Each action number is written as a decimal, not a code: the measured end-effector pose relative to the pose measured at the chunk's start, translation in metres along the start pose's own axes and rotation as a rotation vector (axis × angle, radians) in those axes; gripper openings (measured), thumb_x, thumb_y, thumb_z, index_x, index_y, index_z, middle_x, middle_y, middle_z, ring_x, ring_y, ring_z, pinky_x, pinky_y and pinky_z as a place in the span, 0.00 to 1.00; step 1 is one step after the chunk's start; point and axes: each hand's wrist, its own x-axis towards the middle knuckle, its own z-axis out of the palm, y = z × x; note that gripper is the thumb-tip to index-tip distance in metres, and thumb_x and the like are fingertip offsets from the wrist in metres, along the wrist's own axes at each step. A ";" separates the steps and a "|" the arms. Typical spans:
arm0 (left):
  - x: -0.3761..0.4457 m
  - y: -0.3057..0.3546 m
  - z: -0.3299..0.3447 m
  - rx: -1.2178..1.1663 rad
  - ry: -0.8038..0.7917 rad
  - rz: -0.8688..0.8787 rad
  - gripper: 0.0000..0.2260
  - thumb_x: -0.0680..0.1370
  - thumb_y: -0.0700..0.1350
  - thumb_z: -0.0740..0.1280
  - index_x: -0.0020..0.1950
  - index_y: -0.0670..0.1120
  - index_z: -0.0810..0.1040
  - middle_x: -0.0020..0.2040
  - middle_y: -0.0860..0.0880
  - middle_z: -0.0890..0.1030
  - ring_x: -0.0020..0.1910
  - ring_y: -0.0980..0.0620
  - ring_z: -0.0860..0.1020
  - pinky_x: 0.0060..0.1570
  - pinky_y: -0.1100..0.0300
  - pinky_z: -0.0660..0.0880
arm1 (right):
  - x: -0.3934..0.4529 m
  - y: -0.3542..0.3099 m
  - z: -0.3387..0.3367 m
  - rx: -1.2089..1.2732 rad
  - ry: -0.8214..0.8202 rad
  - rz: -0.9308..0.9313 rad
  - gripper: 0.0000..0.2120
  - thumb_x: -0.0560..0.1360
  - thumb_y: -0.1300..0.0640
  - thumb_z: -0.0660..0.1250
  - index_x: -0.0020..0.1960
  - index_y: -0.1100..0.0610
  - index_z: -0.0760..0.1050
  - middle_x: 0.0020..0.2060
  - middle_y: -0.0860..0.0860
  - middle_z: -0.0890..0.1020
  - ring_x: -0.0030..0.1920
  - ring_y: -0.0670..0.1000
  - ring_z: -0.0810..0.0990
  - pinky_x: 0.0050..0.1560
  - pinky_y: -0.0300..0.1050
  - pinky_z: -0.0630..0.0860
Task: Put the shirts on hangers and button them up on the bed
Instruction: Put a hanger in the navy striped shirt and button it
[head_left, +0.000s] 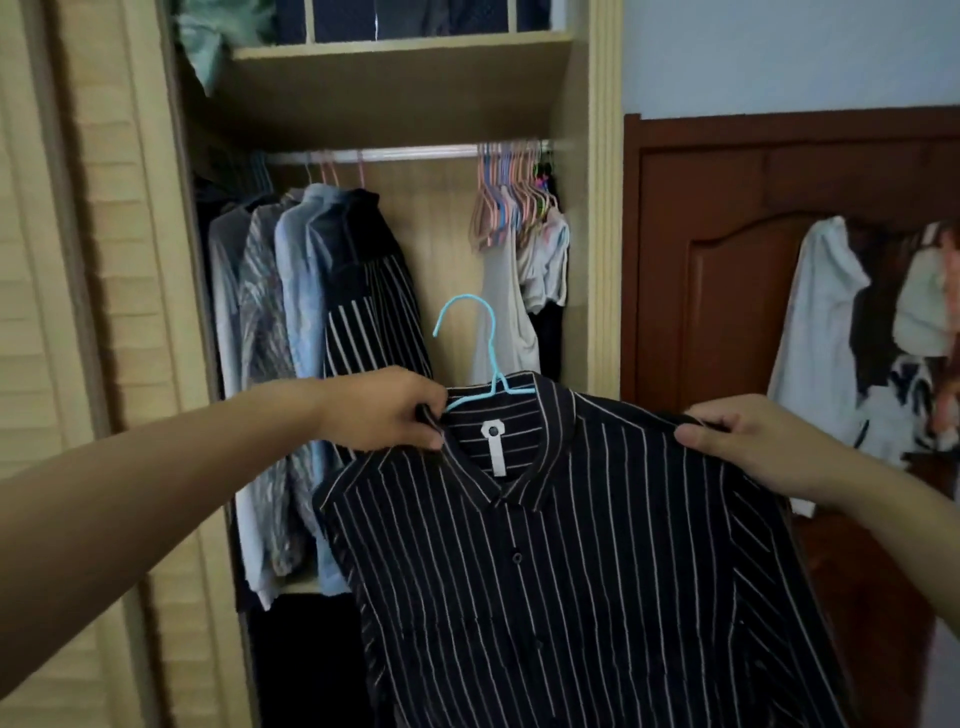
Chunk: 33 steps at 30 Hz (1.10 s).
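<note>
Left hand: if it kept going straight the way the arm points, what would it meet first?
Probably the blue hanger neck just past the left hand, then the wardrobe back panel; depth is hard to judge.

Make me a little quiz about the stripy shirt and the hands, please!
1. True or false: the striped shirt is on a pink hanger.
2. Which hand grips the shirt's shoulder nearest the brown door? A) left hand B) right hand
3. Fill in: empty hangers hang in a bunch on the wardrobe ____.

Key: 1 false, it is the blue hanger; 2 B; 3 rail.
</note>
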 end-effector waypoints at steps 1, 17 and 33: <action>0.006 -0.011 0.004 -0.025 0.103 0.004 0.12 0.80 0.56 0.68 0.40 0.53 0.74 0.38 0.53 0.77 0.36 0.57 0.75 0.40 0.58 0.73 | 0.008 -0.001 0.005 -0.020 0.015 -0.004 0.21 0.82 0.57 0.64 0.32 0.44 0.81 0.32 0.46 0.82 0.33 0.41 0.80 0.36 0.31 0.71; 0.123 -0.095 -0.010 -0.131 0.303 0.058 0.06 0.75 0.51 0.76 0.47 0.55 0.80 0.63 0.52 0.65 0.63 0.53 0.72 0.70 0.52 0.69 | 0.090 -0.017 0.010 -0.028 0.304 0.144 0.15 0.81 0.53 0.67 0.40 0.59 0.82 0.35 0.55 0.85 0.35 0.50 0.83 0.36 0.40 0.77; 0.129 -0.139 -0.049 -0.059 0.598 -0.038 0.28 0.81 0.55 0.66 0.80 0.64 0.59 0.76 0.52 0.59 0.73 0.53 0.63 0.75 0.55 0.63 | 0.239 -0.069 0.012 -0.102 0.514 -0.109 0.13 0.81 0.58 0.67 0.60 0.45 0.83 0.64 0.49 0.81 0.63 0.53 0.80 0.66 0.50 0.75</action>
